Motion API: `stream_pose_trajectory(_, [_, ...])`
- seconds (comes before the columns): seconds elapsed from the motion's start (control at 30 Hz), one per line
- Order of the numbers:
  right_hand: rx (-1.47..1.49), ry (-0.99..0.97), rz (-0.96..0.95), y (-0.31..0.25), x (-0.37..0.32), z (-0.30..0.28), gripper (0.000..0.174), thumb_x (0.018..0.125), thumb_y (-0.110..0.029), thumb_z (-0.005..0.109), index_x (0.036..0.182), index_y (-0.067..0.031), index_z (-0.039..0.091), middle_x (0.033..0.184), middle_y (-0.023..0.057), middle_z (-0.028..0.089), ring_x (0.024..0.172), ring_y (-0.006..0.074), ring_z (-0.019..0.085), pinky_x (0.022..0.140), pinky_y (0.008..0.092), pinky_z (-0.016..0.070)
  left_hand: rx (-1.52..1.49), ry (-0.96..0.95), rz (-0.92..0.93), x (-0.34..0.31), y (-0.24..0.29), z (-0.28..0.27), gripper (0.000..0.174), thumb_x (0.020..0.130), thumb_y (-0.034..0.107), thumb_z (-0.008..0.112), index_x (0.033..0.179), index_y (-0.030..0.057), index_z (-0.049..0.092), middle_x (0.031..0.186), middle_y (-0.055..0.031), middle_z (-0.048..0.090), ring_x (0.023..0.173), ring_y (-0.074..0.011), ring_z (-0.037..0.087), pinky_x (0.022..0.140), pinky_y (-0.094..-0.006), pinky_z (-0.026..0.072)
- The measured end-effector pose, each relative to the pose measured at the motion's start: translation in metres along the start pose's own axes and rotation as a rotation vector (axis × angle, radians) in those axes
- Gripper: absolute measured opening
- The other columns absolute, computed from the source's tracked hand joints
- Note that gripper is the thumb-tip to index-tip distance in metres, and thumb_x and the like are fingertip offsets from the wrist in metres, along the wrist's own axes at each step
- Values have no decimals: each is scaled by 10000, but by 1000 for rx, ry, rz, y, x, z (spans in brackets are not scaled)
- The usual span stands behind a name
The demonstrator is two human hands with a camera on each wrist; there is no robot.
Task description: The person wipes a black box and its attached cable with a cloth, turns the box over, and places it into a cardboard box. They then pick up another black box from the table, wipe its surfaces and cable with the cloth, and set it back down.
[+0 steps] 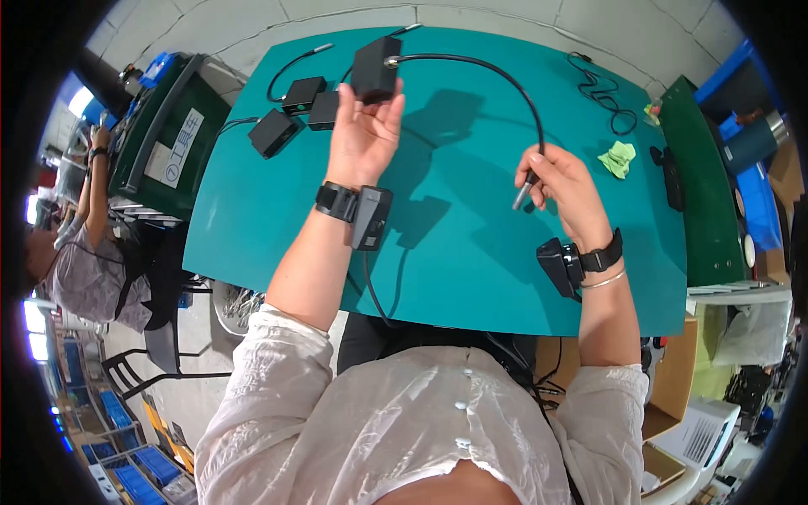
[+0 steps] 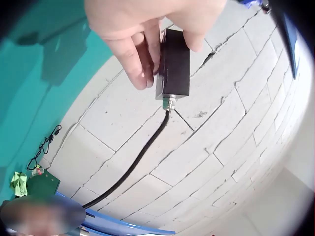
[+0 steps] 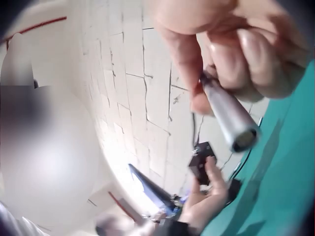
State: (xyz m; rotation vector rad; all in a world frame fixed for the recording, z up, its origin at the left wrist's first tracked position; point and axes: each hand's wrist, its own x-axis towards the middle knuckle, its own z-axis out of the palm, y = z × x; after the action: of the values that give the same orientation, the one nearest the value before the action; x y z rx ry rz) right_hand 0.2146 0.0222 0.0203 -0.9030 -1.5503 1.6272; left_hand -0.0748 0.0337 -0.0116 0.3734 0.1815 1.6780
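My left hand holds a small black box up over the far side of the table, between thumb and fingers. A black cable leaves the box through a metal fitting and arcs over to the right. At its other end my right hand pinches the cable between thumb and fingers, just behind a silver cylindrical metal tip. That tip points down and toward me, with its round end face showing in the right wrist view. Both hands are raised above the green table, casting shadows on it.
More black boxes with cables lie at the table's back left. On the right are a light green cloth, a coiled thin black cable and a dark object. A green bin stands left, near another person.
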Motion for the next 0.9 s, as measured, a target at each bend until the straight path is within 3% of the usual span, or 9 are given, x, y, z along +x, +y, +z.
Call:
stream_pose_trajectory(0.07, [-125,171,-80,3,1,-6,200,968,-202,498,933,-30,595,855,35,628,648,70,538,600,216,459,23,-16,-51,-2,-4,8,408,948,326,522,1169,-16,495,1144,-168,574,1114,-280,572,860,-346,573])
stream_pose_trajectory(0.17, [-202,423,-252,14,12,-23,185,965,-160,500,999,-9,603,909,44,626,783,106,582,739,251,499,107,-92,-90,-8,-10,19,442,967,355,476,1175,-35,474,1132,-196,585,1058,-287,607,864,-356,571])
stream_pose_trajectory(0.2, [-121,452,-252,16,15,-32,175,952,-88,488,1041,14,600,1013,78,614,915,139,590,883,278,479,99,-95,-98,-11,-12,24,442,967,355,476,1175,-35,474,1132,-196,585,1058,-287,607,864,-356,571])
stream_pose_trajectory(0.33, [191,523,-342,14,15,-54,216,920,14,418,1075,82,553,1205,144,536,1108,214,556,981,280,447,344,-137,-180,-19,-23,32,348,969,286,494,1173,4,516,1099,-149,614,982,-256,635,848,-407,573])
stream_pose_trajectory(0.37, [187,530,-344,14,14,-58,216,920,14,418,1075,82,553,1205,144,536,1108,214,556,981,280,447,422,-135,-186,-20,-25,32,321,969,267,497,1170,19,532,1085,-132,624,953,-243,642,839,-425,574])
stream_pose_trajectory(0.43, [580,518,-261,14,12,-69,242,927,23,410,1131,129,483,1235,185,511,1148,253,541,981,291,464,454,-143,-200,-27,-27,44,311,967,267,499,1161,30,554,1058,-112,636,919,-219,642,833,-451,566])
stream_pose_trajectory(0.63, [684,461,-225,25,16,-81,312,947,-36,454,1199,146,431,1205,203,515,1163,266,535,980,298,471,563,-201,-193,-28,-26,44,347,960,279,515,1211,40,543,1058,-94,638,907,-216,636,806,-413,554])
stream_pose_trajectory(0.77, [635,395,-168,15,12,-72,340,940,-46,477,1241,107,433,1157,149,542,1121,236,553,946,293,479,356,-50,-156,-20,-19,31,306,960,308,518,1115,49,569,1035,-86,637,886,-208,624,771,-366,547])
stream_pose_trajectory(0.9, [610,80,-208,2,5,-60,404,893,-30,556,1279,35,455,1042,83,569,982,189,587,806,291,489,105,265,-35,-4,-6,6,255,953,314,537,1023,70,556,963,-66,637,877,-217,629,729,-340,542])
